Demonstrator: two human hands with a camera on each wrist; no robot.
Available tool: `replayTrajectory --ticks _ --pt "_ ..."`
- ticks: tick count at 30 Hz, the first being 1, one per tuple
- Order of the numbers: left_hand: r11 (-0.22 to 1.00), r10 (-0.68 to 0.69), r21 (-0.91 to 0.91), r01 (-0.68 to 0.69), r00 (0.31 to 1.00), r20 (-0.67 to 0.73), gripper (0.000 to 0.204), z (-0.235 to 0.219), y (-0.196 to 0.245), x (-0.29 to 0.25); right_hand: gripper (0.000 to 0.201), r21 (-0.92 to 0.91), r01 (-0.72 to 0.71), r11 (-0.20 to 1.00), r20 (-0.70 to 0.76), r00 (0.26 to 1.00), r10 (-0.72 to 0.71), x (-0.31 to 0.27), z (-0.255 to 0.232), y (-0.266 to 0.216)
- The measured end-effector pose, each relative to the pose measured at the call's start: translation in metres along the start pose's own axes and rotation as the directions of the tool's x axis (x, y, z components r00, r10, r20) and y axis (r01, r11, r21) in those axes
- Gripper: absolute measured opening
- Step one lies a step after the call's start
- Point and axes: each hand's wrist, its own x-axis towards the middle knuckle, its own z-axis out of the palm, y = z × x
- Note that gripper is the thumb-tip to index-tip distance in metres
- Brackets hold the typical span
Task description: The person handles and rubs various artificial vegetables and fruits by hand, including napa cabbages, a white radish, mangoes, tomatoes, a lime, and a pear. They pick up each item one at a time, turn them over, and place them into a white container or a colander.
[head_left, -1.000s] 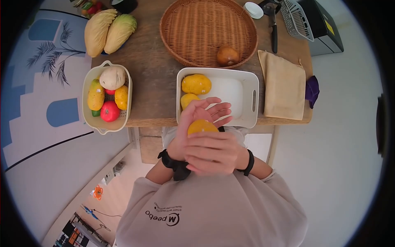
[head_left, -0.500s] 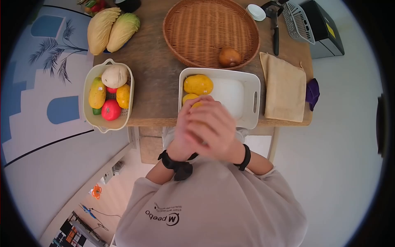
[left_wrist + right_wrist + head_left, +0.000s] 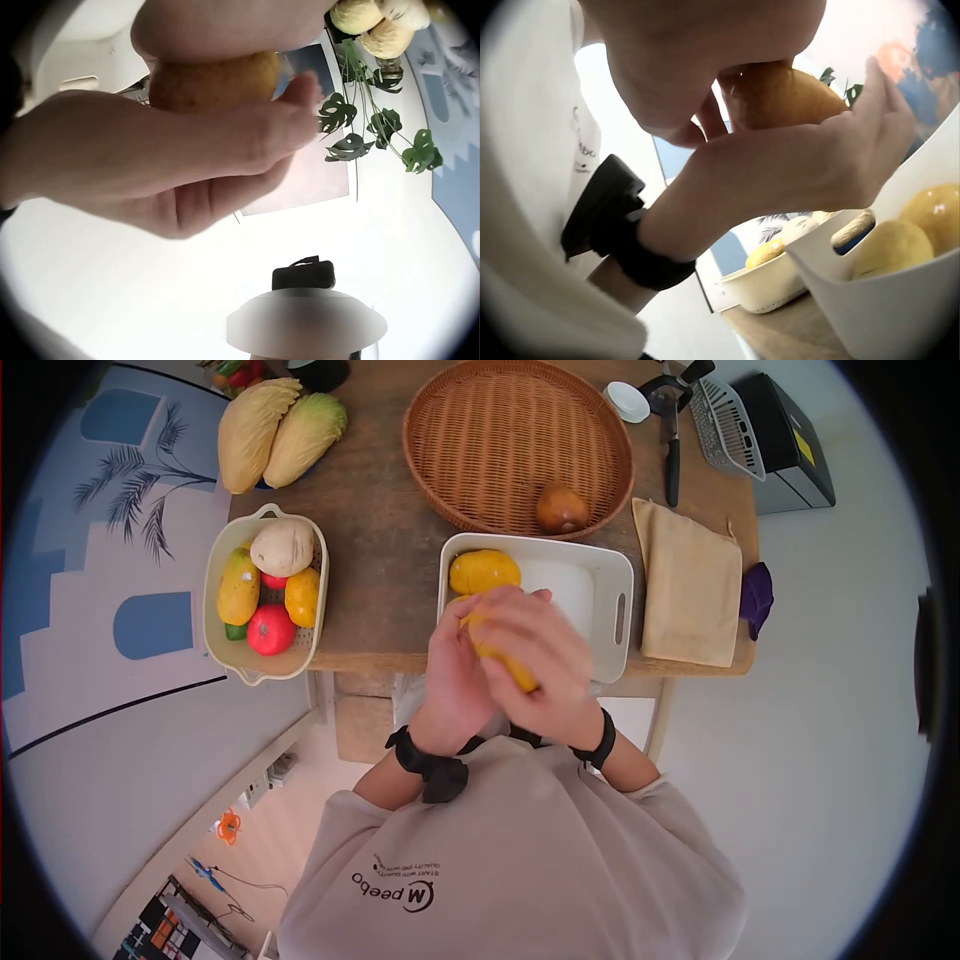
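A yellow mango [image 3: 512, 668] lies between my two hands in front of my body, at the near side of the white basin [image 3: 628, 575]. My left hand [image 3: 452, 678] cradles it from the left and below, thumb along its side in the left wrist view. Over the top bends my right hand [image 3: 548, 668], fingers curved across the fruit and slightly blurred. Much of the mango [image 3: 784, 94] is covered by palms and fingers. Inside the basin, another yellow mango [image 3: 484, 571] shows at the left, and a further one is mostly hidden behind my hands.
A cream basket [image 3: 322, 600] of fruit and vegetables stands left. Behind the basin is a round wicker tray [image 3: 480, 440] with a brown round fruit [image 3: 562, 508]. A folded beige cloth [image 3: 692, 585] lies right, below a black-handled knife [image 3: 672, 472]. Napa cabbages [image 3: 285, 440] sit far left.
My right hand has shifted back and forth over the mango, from low on it to up across its top. My left fingers, spread earlier, now close in around the fruit.
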Motion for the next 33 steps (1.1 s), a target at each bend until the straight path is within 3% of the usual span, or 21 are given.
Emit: replayTrajectory --ticks 2,3,4,5,6,7,8,9,11,13,15,17,18,20,23,25,27,29,32,33 --pt "0.986 0.037 0.162 -0.028 0.998 -0.054 0.044 0.017 0.001 -0.006 0.035 -0.056 -0.118 0.991 -0.009 0.993 0.118 0.017 -0.007 -0.003" --pt "0.994 -0.098 0.048 0.097 0.995 0.015 0.045 0.007 0.003 -0.003 0.034 -0.406 -0.376 0.833 -0.194 0.926 0.324 0.021 0.025 -0.009" --pt "0.972 -0.225 -0.047 0.230 0.970 0.092 0.048 -0.011 0.009 0.003 0.033 -0.622 -0.606 0.496 -0.437 0.794 0.422 0.030 0.085 -0.021" --pt "0.921 -0.337 -0.138 0.364 0.923 0.188 0.051 -0.021 0.011 0.006 0.035 -0.647 -0.623 0.439 -0.466 0.779 0.420 0.031 0.091 -0.021" --pt "0.952 -0.271 -0.111 0.287 0.952 0.139 0.049 -0.020 0.011 0.004 0.036 -0.668 -0.640 0.380 -0.494 0.763 0.417 0.032 0.098 -0.022" --pt "0.975 -0.196 -0.084 0.203 0.977 0.088 0.048 -0.016 0.007 0.000 0.040 -0.565 -0.483 0.669 -0.302 0.876 0.376 0.023 0.052 -0.012" --pt "0.992 -0.109 -0.054 0.111 0.993 0.037 0.047 -0.012 0.001 -0.005 0.044 -0.367 -0.287 0.885 -0.121 0.958 0.261 0.015 0.004 0.000" --pt "1.000 -0.012 -0.015 0.012 1.000 -0.014 0.046 -0.010 -0.002 -0.008 0.048 -0.092 -0.078 0.993 0.020 0.997 0.080 0.011 -0.018 0.009" --pt "0.983 -0.024 -0.174 0.067 0.971 0.237 0.046 -0.020 -0.004 -0.004 0.047 -0.088 0.058 0.994 0.132 0.990 -0.046 0.007 -0.009 0.009" --pt "1.000 0.001 0.014 -0.001 0.998 0.057 0.047 -0.004 0.000 -0.008 0.045 -0.130 0.115 0.985 0.211 0.974 -0.086 -0.002 -0.001 -0.010" --pt "0.973 0.066 0.231 -0.027 0.984 -0.165 0.048 0.030 0.009 -0.022 0.045 -0.117 0.059 0.991 0.138 0.989 -0.043 0.003 -0.002 -0.010" --pt "0.980 0.082 0.191 -0.055 0.987 -0.140 0.049 0.017 0.013 -0.021 0.044 -0.015 -0.106 0.994 -0.068 0.992 0.105 0.019 -0.015 0.004" --pt "0.977 0.036 0.213 -0.029 0.999 -0.026 0.045 0.010 0.019 -0.025 0.045 -0.022 -0.088 0.996 -0.048 0.995 0.086 0.018 -0.018 0.005" --pt "0.908 0.146 0.403 -0.117 0.988 -0.041 0.041 0.019 0.029 -0.037 0.045 -0.034 -0.055 0.998 -0.023 0.998 0.055 0.014 -0.021 0.004" --pt "0.713 0.409 0.615 -0.337 0.912 0.026 0.038 0.014 0.058 -0.053 0.042 -0.027 -0.093 0.995 -0.007 0.996 0.092 0.014 -0.017 0.001" --pt "0.450 0.649 0.755 -0.477 0.756 0.091 0.036 0.002 0.089 -0.069 0.041 -0.026 -0.218 0.976 -0.028 0.976 0.218 0.006 -0.014 0.010" --pt "-0.005 0.881 0.952 -0.305 0.449 0.148 0.031 -0.006 0.123 -0.087 0.041 -0.030 -0.315 0.949 -0.021 0.949 0.314 -0.003 -0.014 0.019" --pt "-0.245 0.913 0.963 -0.111 0.309 0.268 0.032 -0.013 0.152 -0.106 0.041 -0.046 -0.384 0.922 0.005 0.923 0.385 -0.012 -0.016 0.025" --pt "-0.322 0.917 0.925 0.202 0.310 0.252 0.033 -0.021 0.165 -0.116 0.042 -0.108 -0.401 0.909 0.107 0.905 0.412 -0.019 -0.023 0.029" --pt "-0.446 0.878 0.858 0.256 0.311 0.364 0.033 -0.026 0.164 -0.114 0.043 -0.115 -0.400 0.909 0.128 0.902 0.413 -0.020 -0.024 0.028"
